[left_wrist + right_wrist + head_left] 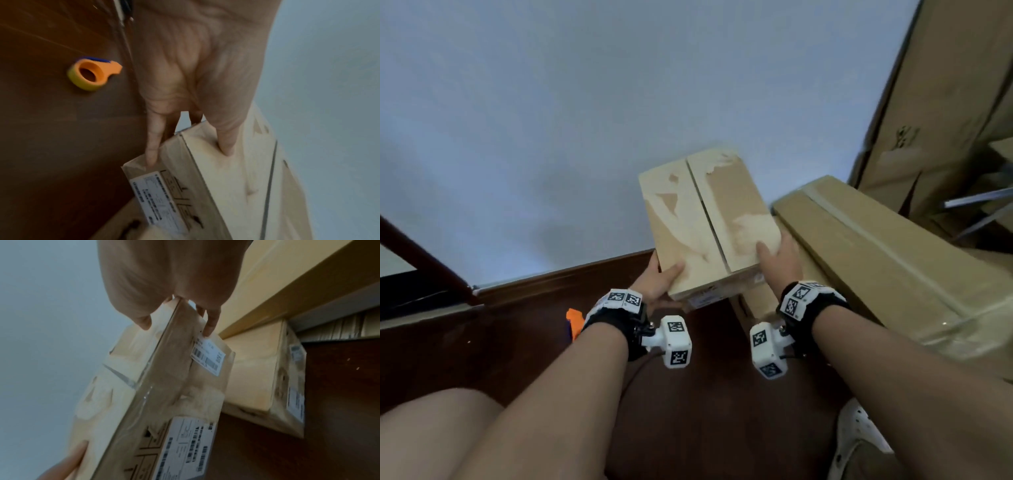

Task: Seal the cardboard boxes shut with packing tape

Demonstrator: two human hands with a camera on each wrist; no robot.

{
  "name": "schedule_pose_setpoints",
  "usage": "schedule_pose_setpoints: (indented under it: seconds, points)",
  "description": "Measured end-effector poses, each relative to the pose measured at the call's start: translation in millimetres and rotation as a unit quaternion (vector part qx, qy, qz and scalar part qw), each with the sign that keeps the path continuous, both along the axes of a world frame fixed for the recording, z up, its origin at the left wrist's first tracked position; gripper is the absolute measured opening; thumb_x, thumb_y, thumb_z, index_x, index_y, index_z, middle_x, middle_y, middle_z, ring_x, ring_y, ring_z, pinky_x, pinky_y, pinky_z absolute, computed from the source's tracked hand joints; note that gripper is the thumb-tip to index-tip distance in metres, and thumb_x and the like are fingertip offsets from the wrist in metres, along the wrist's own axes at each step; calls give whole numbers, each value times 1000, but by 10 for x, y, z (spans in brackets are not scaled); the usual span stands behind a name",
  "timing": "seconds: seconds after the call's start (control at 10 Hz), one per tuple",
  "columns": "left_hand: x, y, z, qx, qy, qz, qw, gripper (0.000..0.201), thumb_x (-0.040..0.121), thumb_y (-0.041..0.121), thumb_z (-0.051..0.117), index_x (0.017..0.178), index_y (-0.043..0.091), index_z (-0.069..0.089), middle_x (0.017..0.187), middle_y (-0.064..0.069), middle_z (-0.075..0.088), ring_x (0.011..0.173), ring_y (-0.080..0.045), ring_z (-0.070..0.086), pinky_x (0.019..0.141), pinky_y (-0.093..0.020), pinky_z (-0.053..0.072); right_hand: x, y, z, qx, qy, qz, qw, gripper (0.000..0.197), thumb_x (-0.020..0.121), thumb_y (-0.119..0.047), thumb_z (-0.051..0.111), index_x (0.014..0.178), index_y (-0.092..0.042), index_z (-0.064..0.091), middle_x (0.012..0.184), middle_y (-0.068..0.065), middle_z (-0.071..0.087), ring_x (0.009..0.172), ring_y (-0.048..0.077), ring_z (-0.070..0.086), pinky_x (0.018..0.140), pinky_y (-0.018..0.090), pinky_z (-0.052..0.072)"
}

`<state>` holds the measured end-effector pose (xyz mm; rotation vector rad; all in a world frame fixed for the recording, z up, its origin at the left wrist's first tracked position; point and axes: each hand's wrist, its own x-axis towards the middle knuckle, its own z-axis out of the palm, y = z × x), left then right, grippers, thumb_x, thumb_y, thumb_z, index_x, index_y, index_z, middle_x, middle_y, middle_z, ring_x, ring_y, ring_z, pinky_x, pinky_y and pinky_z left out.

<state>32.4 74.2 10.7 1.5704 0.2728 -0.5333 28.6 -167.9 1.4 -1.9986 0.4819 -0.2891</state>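
A small cardboard box with torn paper on its closed top flaps is held up above the dark wooden floor. My left hand grips its near left corner, thumb on top and fingers along the side. My right hand grips the near right corner, thumb on top and fingers on the labelled end face. An orange tape dispenser with a yellowish tape roll lies on the floor left of my left hand, partly hidden behind my left wrist in the head view.
A long taped cardboard box lies at the right. A second small box sits on the floor below it. Tall cardboard sheets lean at far right. A pale wall stands close ahead. My bare knee is at lower left.
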Motion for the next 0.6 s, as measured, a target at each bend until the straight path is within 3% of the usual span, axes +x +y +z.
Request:
schedule_pose_setpoints:
  seconds: [0.1,0.2,0.3,0.4,0.5,0.6]
  points:
    - [111,-555,170,50,-42,-51,997,61,92,27,64,141,39,29,124,-2,60,104,-30,65,80,-51,58,-57,-491,68,7,6,-61,998,65,90,-33,57,146,-11,30,143,16,37,127,32,43,106,44,39]
    - [147,-1026,200,158,-75,-146,974,50,95,18,55,143,20,41,139,-8,52,116,-29,59,95,-47,52,-103,-860,11,-3,81,-80,993,68,92,-32,57,147,-5,27,151,19,29,135,35,36,110,46,33]
    - [95,-1258,152,293,-92,-243,920,46,97,27,53,139,10,49,143,-6,48,131,-25,45,111,-36,37,-122,-1015,-62,8,172,-4,985,64,95,-33,52,149,-11,27,152,16,29,132,34,40,107,42,37]
    - [65,-1306,152,304,-96,-249,914,48,96,29,55,141,15,48,145,-6,47,132,-22,45,112,-36,36,-178,-1036,17,-7,185,47,982,60,95,-29,52,149,-13,30,152,12,30,123,31,49,90,33,42]
    - [66,-1331,213,335,-96,-288,892,48,98,28,53,143,16,46,147,-5,44,133,-23,43,110,-35,37,-213,-1087,135,-35,176,62,982,60,95,-26,52,149,-12,29,154,11,26,129,31,43,95,35,41]
    - [71,-1351,427,355,-128,-278,883,45,98,26,52,141,17,48,147,-6,44,132,-24,44,108,-37,39,-261,-1109,388,-46,140,53,988,59,95,-25,53,148,-11,31,154,9,27,130,29,43,94,32,39]
